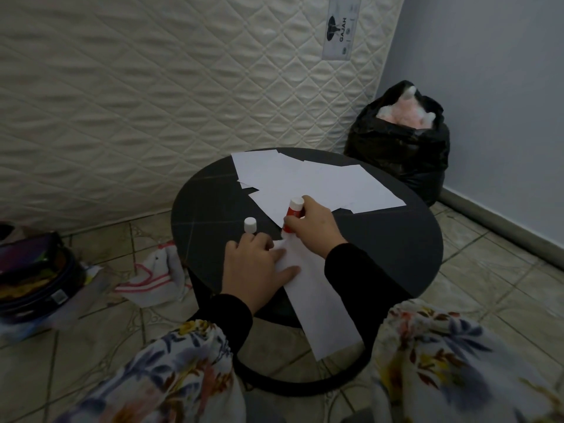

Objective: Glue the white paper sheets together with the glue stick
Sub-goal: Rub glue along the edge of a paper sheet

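Red-bodied glue stick (291, 215) is gripped in the curled right hand (311, 228), tip down at the far end of a paper strip (317, 303). This strip overhangs the round black table (381, 248) at its near edge. Left hand (256, 265) presses flat on the strip, fingers spread. A white cap (250, 225) stands just beyond that hand. Loose paper sheets (311, 181) cover the table's far side; its right part is bare. A black bag (399, 148) sits behind the table.
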